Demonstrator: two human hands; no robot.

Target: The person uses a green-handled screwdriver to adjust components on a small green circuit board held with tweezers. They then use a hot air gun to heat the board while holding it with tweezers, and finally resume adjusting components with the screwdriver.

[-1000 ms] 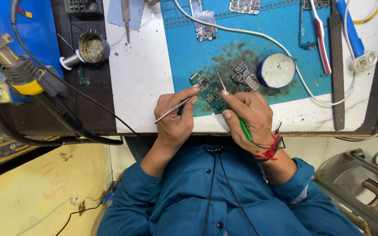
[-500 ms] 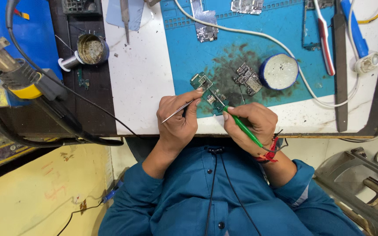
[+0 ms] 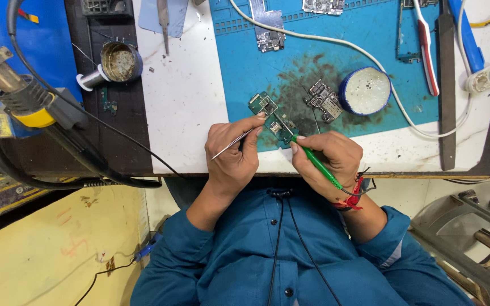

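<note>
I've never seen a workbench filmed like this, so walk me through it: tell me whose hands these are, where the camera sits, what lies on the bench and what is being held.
There is no machine here. A person in a blue shirt works with bare hands, and the one camera sits on their head, looking straight down.

The left hand holds thin metal tweezers. The right hand holds a slim green-handled tool in a pen-like grip, its tip on a small green circuit board.

That board lies on a stained blue work mat covering a white bench top. Nearby lie a second small circuit board, a round blue tin of whitish paste, a white cable and a red-handled tool.
</note>
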